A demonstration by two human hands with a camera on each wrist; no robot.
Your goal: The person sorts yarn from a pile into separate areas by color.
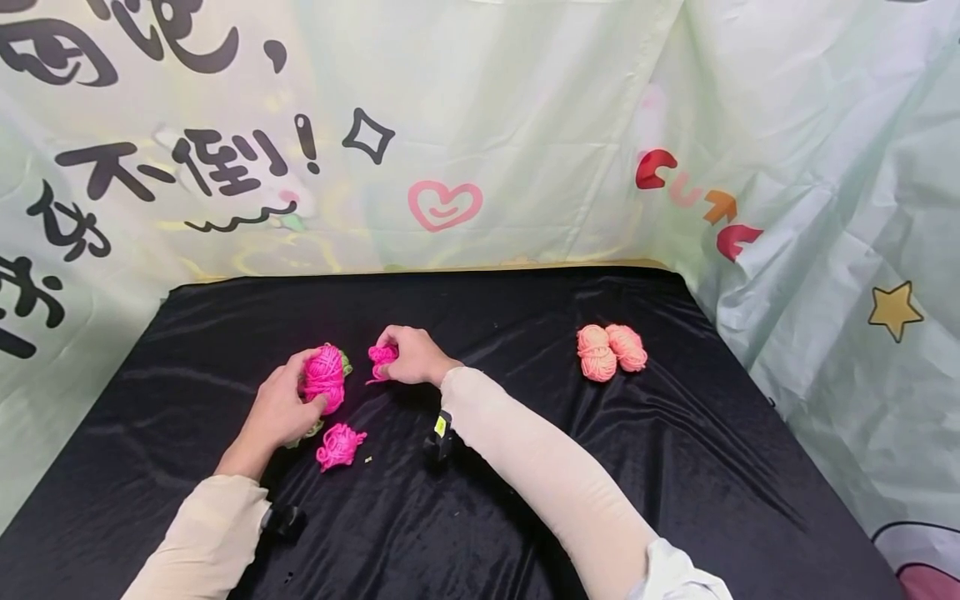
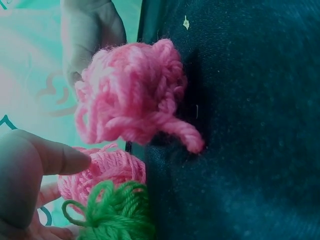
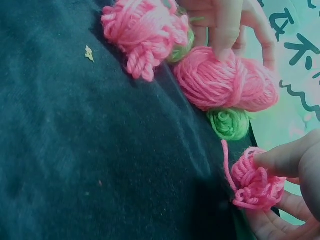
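My left hand (image 1: 279, 407) grips a bright pink skein of yarn (image 1: 325, 377), thumb at its near end and fingers along its far left side. Green yarn (image 3: 229, 124) peeks out from under both ends of that skein. To the right, my right hand (image 1: 418, 357) pinches a smaller pink ball of yarn (image 3: 257, 182) between thumb and fingers, a loose strand trailing from it. Nearer the front lies another tangled pink ball of yarn (image 1: 340, 446), touched by neither hand; it looms large in the left wrist view.
Two peach balls of yarn (image 1: 611, 350) lie side by side at the right of the black-covered table (image 1: 697, 467). A tiny yellowish scrap (image 3: 89, 54) sits close to the front pink ball. Printed curtains (image 1: 525, 125) hang behind the table and at its sides.
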